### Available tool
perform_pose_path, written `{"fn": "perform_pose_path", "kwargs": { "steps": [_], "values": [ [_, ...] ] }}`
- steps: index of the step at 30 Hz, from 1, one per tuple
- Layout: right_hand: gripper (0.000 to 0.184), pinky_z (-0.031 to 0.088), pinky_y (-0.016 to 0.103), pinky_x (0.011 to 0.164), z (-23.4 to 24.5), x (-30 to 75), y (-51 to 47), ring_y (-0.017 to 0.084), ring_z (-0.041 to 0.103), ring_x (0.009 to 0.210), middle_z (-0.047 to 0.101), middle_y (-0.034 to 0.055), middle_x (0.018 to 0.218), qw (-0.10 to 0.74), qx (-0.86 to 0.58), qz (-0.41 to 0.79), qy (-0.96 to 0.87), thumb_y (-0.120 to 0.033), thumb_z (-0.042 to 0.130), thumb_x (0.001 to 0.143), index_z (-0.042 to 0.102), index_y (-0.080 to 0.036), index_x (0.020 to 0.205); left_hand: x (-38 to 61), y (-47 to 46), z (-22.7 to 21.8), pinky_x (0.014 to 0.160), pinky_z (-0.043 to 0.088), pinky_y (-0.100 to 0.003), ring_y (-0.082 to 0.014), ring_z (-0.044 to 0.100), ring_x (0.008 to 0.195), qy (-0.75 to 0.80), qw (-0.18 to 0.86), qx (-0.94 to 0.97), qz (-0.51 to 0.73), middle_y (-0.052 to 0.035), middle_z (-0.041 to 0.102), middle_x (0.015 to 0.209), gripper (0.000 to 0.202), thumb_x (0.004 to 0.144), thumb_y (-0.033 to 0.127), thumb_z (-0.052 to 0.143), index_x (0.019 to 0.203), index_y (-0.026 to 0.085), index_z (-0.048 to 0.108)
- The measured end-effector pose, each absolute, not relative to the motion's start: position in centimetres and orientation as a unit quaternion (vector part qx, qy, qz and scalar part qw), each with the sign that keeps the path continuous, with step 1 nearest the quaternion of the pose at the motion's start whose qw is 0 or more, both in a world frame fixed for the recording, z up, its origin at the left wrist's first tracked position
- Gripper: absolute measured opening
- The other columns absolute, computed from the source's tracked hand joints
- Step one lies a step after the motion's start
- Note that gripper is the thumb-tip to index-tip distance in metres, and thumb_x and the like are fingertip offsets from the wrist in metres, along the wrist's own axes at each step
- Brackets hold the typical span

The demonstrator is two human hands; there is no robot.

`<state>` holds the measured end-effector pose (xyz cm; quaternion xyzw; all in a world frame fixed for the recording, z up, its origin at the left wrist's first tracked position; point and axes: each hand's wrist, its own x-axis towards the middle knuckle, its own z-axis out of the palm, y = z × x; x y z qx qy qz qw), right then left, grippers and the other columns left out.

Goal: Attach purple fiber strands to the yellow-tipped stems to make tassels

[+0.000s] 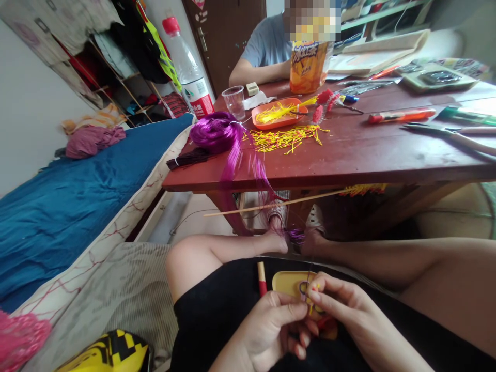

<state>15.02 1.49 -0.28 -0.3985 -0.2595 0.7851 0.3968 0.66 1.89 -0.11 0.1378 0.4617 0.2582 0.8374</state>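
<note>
Above my lap, my left hand is closed, thumb against finger, on a thin purple thread that forms a small loop. Just beside it, my right hand pinches a small yellow-and-red piece between thumb and forefinger. The fingertips of both hands nearly meet, and how the thread and piece join is too small to make out. Under the hands lies a yellow tray on my lap, its contents partly hidden. A short stick, bare wood and red, lies left of the tray.
The red-brown table holds a purple thread bundle, yellow stems, an orange tray, bottles, a cup and pliers. A thin stick extends below its edge. Another person sits opposite. A bed stands left.
</note>
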Motion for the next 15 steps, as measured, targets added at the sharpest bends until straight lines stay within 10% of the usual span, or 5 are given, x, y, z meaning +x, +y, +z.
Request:
{"fn": "perform_pose_path", "kwargs": {
  "steps": [15],
  "values": [
    [0.035, 0.034, 0.020, 0.042, -1.1, 14.5, 1.6, 0.012, 0.055, 0.039, 0.056, -0.0035, 0.044, 0.395, -0.435, 0.761, -0.274, -0.046, 0.071, 0.065, 0.051, -0.017, 0.062, 0.9, 1.9, -0.1, 0.031, 0.035, -0.013, -0.0045, 0.047, 0.036, 0.456, 0.839, 0.133, 0.266, -0.0014, 0.058, 0.048, 0.032, 0.051, 0.037, 0.081, 0.058, 0.009, 0.068]
  ]
}}
